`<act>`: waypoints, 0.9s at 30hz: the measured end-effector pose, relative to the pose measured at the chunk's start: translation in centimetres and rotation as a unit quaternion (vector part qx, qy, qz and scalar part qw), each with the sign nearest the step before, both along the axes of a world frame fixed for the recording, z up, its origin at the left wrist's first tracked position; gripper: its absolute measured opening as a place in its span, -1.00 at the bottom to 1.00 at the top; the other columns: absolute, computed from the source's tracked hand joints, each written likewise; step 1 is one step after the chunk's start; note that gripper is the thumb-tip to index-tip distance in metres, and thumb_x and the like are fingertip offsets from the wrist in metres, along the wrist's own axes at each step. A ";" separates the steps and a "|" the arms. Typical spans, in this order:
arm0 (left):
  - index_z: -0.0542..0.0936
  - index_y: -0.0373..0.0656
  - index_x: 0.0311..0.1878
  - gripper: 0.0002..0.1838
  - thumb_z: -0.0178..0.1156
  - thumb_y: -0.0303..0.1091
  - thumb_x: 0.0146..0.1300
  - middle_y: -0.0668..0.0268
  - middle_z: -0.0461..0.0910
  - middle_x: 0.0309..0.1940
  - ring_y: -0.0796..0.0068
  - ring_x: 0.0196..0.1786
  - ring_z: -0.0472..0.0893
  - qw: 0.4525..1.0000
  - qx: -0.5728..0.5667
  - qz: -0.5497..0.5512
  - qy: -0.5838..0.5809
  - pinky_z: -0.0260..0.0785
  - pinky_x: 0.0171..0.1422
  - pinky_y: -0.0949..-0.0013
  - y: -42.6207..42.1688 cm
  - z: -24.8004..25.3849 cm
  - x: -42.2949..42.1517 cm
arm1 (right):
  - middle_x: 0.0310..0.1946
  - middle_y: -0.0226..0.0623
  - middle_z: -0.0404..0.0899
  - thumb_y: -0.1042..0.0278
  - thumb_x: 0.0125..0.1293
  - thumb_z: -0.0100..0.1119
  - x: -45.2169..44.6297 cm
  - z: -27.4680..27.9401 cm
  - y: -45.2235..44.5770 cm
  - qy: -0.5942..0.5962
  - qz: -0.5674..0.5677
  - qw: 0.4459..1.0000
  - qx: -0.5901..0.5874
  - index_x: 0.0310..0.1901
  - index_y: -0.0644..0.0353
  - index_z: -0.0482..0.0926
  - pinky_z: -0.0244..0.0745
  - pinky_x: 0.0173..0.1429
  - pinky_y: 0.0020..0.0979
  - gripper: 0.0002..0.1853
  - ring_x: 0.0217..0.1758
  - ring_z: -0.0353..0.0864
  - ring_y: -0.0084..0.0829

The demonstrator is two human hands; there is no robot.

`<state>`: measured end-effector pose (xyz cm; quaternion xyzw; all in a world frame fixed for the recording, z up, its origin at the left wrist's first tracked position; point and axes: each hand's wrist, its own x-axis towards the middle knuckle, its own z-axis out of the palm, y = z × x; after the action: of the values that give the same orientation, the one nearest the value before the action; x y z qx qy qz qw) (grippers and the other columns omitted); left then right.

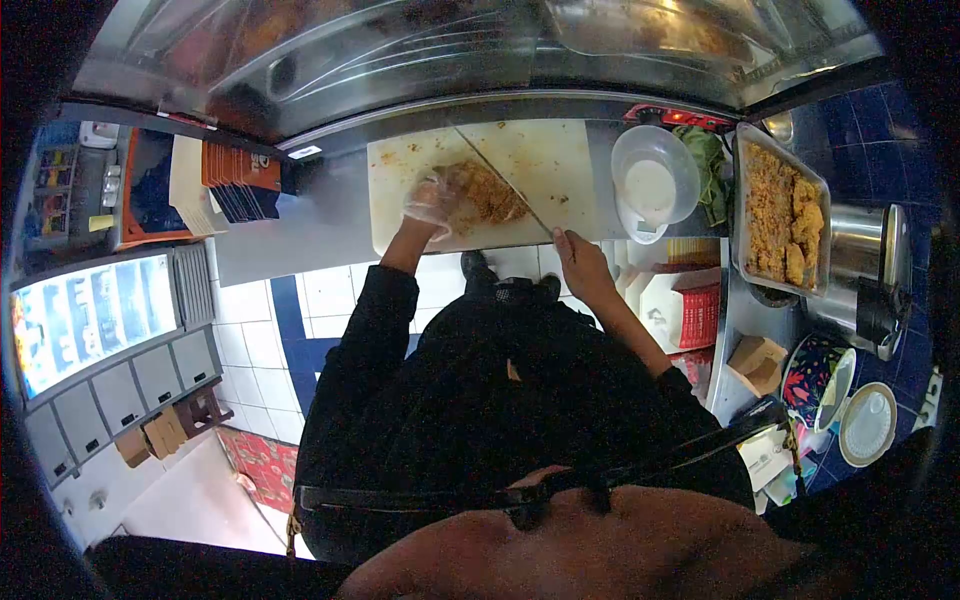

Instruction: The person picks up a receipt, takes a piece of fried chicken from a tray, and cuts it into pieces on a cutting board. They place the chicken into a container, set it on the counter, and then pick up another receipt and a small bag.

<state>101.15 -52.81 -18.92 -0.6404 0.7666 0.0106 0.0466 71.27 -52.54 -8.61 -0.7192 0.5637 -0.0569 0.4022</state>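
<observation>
A white cutting board (400,160) lies on the counter with crumbs scattered over it. On it is a browned, breaded piece of food (495,195), probably fried chicken, partly chopped. My left hand (432,203), in a clear plastic glove, presses on the left end of the food with its fingers curled; the fingertips are blurred. In my right hand (583,264), which is bare, I grip the handle of a long knife (505,180). Its blade slants up and left across the food to the board's far edge.
To the right are a clear plastic tub (655,175) on a scale (645,228), leafy greens (703,170) and a metal tray (741,215) of breaded food. Folded cartons (240,182) stand at the left. A steel ledge (400,65) runs along the back.
</observation>
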 end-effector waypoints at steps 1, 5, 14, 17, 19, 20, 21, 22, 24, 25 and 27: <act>0.33 0.05 0.30 -0.43 0.08 -0.10 0.21 0.04 0.38 0.19 0.09 0.12 0.46 0.999 -0.017 -0.025 0.025 0.36 0.17 0.13 -0.6 -0.5 0.0 | -0.38 0.26 0.52 -0.08 0.45 -0.37 0.0 -0.3 0.0 0.001 0.001 1.000 -0.001 -0.23 0.33 0.46 0.37 -0.07 0.09 -0.43 -0.22 0.50 0.24; 0.34 0.06 0.30 -0.35 0.20 -0.20 0.06 0.10 0.37 0.21 0.06 0.16 0.44 0.996 0.064 0.035 0.045 0.36 0.18 0.15 -1.5 -1.8 0.4 | -0.40 0.25 0.52 -0.04 0.45 -0.31 0.4 -1.0 -0.1 -0.021 0.011 1.000 -0.018 -0.26 0.36 0.46 0.39 -0.09 0.06 -0.46 -0.23 0.51 0.23; 0.38 -0.07 0.24 -0.45 0.10 -0.35 0.11 0.09 0.38 0.20 0.09 0.19 0.42 0.951 -0.179 0.074 0.240 0.36 0.20 0.13 -1.1 3.7 0.3 | -0.47 0.23 0.52 -0.05 0.45 -0.32 1.7 -0.7 -0.5 -0.014 0.032 0.999 -0.019 -0.32 0.37 0.46 0.41 -0.11 0.07 -0.44 -0.29 0.53 0.22; 0.38 -0.13 0.23 -0.45 0.09 -0.45 0.08 0.13 0.41 0.19 0.16 0.23 0.40 0.962 -0.236 0.007 0.133 0.32 0.27 0.18 -1.5 3.1 0.7 | -0.45 0.24 0.52 -0.07 0.45 -0.34 1.6 -0.6 -0.9 -0.014 0.036 0.999 -0.011 -0.32 0.38 0.46 0.41 -0.11 0.07 -0.42 -0.28 0.53 0.21; 0.36 -0.14 0.24 -0.45 0.06 -0.47 0.10 0.12 0.40 0.19 0.17 0.26 0.38 0.967 -0.227 -0.008 0.115 0.30 0.30 0.21 -1.8 2.3 0.8 | -0.44 0.24 0.52 -0.07 0.45 -0.34 1.6 -0.7 -1.0 0.001 0.045 0.999 -0.007 -0.32 0.38 0.46 0.42 -0.10 0.07 -0.41 -0.27 0.53 0.21; 0.34 -0.15 0.26 -0.45 0.02 -0.50 0.11 0.10 0.39 0.20 0.18 0.28 0.36 0.971 -0.218 -0.023 0.096 0.29 0.32 0.24 -1.9 1.4 0.9 | -0.44 0.23 0.53 -0.07 0.45 -0.35 1.7 -0.7 -0.9 0.011 0.047 0.999 -0.006 -0.30 0.38 0.47 0.42 -0.09 0.07 -0.41 -0.27 0.54 0.21; 0.34 -0.15 0.26 -0.45 0.02 -0.50 0.11 0.10 0.39 0.20 0.18 0.28 0.36 0.971 -0.217 -0.021 0.097 0.29 0.32 0.24 -1.8 -0.4 1.3 | -0.44 0.23 0.53 -0.06 0.45 -0.35 1.7 -0.7 -0.9 0.021 0.049 0.999 -0.005 -0.29 0.38 0.47 0.42 -0.08 0.07 -0.42 -0.27 0.54 0.20; 0.28 -0.15 0.31 -0.44 0.03 -0.37 0.20 0.15 0.30 0.28 0.23 0.35 0.26 0.891 -0.155 -0.004 0.426 0.10 0.42 0.28 -1.6 -2.2 1.6 | -0.44 0.23 0.53 -0.06 0.45 -0.35 1.6 -1.4 -0.9 0.022 0.050 0.998 -0.004 -0.29 0.38 0.47 0.42 -0.08 0.07 -0.42 -0.27 0.54 0.20; 0.22 -0.16 0.35 -0.42 0.03 -0.25 0.28 0.21 0.21 0.36 0.28 0.43 0.15 0.704 -0.073 0.016 0.706 -0.08 0.51 0.32 -1.5 -4.2 2.1 | -0.42 0.26 0.51 -0.04 0.46 -0.35 1.5 -2.4 -0.8 0.027 0.106 0.992 -0.070 -0.27 0.41 0.50 0.41 -0.15 0.04 -0.41 -0.27 0.51 0.21; 0.21 -0.17 0.36 -0.38 0.08 -0.24 0.25 0.22 0.21 0.36 0.28 0.42 0.17 0.574 -0.018 0.015 0.818 -0.04 0.50 0.29 -1.5 -4.8 2.2 | -0.42 0.26 0.51 -0.04 0.46 -0.35 1.6 -2.3 -0.8 0.028 0.107 0.992 -0.068 -0.27 0.41 0.50 0.41 -0.15 0.04 -0.41 -0.27 0.51 0.21; 0.20 -0.18 0.36 -0.35 0.14 -0.22 0.23 0.22 0.21 0.36 0.29 0.41 0.18 0.424 0.035 0.014 0.905 0.00 0.49 0.26 -1.6 -5.4 2.6 | -0.44 0.26 0.51 0.01 0.47 -0.36 2.5 0.2 -1.3 0.061 0.078 0.995 0.019 -0.24 0.41 0.51 0.43 -0.16 0.04 -0.44 -0.28 0.53 0.18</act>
<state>103.75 -54.37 -24.30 -0.2714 0.3582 0.6113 -0.6514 73.82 -53.82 -8.42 -0.7551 0.5307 0.0293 0.3839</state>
